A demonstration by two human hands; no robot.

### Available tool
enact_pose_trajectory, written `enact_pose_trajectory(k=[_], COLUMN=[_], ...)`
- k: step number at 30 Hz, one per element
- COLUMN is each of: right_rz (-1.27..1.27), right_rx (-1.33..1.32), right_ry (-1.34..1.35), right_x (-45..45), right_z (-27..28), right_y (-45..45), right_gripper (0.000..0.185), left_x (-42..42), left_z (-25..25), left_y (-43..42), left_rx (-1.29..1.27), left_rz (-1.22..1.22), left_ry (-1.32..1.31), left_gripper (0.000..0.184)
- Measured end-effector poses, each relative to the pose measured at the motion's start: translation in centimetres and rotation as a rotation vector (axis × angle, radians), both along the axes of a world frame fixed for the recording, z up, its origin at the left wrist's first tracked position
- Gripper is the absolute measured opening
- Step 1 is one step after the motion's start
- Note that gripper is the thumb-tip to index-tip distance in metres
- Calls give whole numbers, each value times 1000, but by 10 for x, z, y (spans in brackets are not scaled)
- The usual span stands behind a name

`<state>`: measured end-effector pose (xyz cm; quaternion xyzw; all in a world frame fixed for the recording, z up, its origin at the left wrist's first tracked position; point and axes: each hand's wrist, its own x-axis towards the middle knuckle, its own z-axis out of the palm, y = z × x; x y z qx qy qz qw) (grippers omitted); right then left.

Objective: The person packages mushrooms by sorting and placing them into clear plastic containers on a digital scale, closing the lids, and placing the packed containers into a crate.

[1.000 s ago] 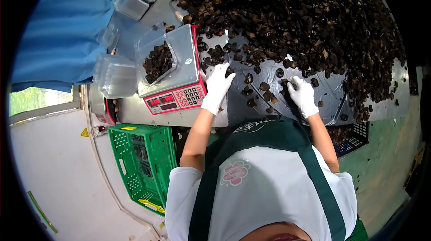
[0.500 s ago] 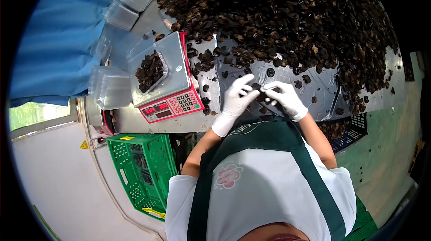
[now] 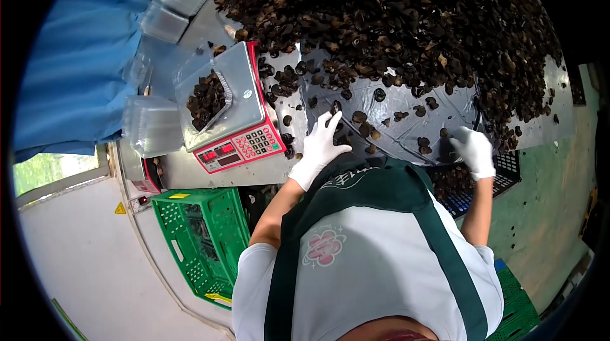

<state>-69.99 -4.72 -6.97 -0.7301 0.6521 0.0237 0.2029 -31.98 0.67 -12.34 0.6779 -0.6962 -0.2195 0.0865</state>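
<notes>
In the head view, the left hand (image 3: 323, 145) is right of the digital scale (image 3: 246, 111), thumb and fingers spread, fingertips at a wood-ear mushroom (image 3: 336, 106). The right hand (image 3: 473, 150), farther right of the scale, is blurred; I cannot tell whether it grips anything. On the scale, a clear plastic tray (image 3: 227, 94) holds mushrooms; a large mushroom heap (image 3: 406, 20) covers the counter (image 3: 185, 177) beyond and right of the scale.

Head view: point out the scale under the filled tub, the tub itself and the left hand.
Scale (image 3: 245, 112): head view, bare part of its weighing pan.
Tub (image 3: 227, 93): head view, its clear rim.
Left hand (image 3: 320, 148): head view, back of the white glove.
</notes>
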Motion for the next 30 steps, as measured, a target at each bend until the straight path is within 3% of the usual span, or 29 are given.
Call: enact_pose_trajectory(k=[1, 2, 3, 5, 6, 7, 9, 10, 13, 15, 19, 23, 24, 27, 28, 30], right_rz=[46, 100, 155, 243, 294, 345, 467, 465, 505, 432, 256, 54, 15, 36, 125, 218], right_rx=[-25, -84, -141, -90, -138, -185, -301, -260, -200, -278, -148, -158, -141, -227, -251, -296], right_ry=[12, -122, -258, -381, -396, -412, -449, -449, -315, -411, -331, -327, -326, -424, -374, -302], right_x=[28, 48, 67, 107, 125, 141, 164, 172, 169, 161, 138, 128, 129, 139, 143, 150], right_z=[2, -5, -15, -20, -25, -32, -47, -46, -56, -64, -47, -47, -48, -50, -53, -59], right_y=[-3, -2, -1, 0, 0, 0, -2, 0, -5, -7, -16, -29, -32, -39, -41, -37], right_gripper=[27, 26, 25, 27, 32, 38, 44, 30, 17, 6, 13, 12, 14, 30, 44, 52], left_x=[4, 8, 11, 15, 15, 17, 19, 19, 15, 8, -15, -43, -46, -39, -38, -35], left_z=[-11, -19, -22, -24, -22, -16, -13, -10, -9, -6, -11, -10, -16, -29, -28, -31], left_y=[-2, -4, -5, -6, -7, -7, -8, -10, -16, -20, -33, -36, -39, -47, -47, -49], left_rx=[-3, -5, -7, -43, -196, -125, -143, -141, -187, -204, -347, -323, -278, -198, -195, -242], left_rz=[6, 12, 13, 101, 80, 125, 167, 195, 209, 198, 73, -42, -60, -82, -36, 12], left_ry=[95, 188, 186, 427, 438, 444, 471, 483, 569, 592, 505, 76, 68, 259, 337, 475], left_gripper=[81, 68, 68, 42, 33, 30, 28, 27, 27, 27, 28, 37, 34, 30, 28, 27])
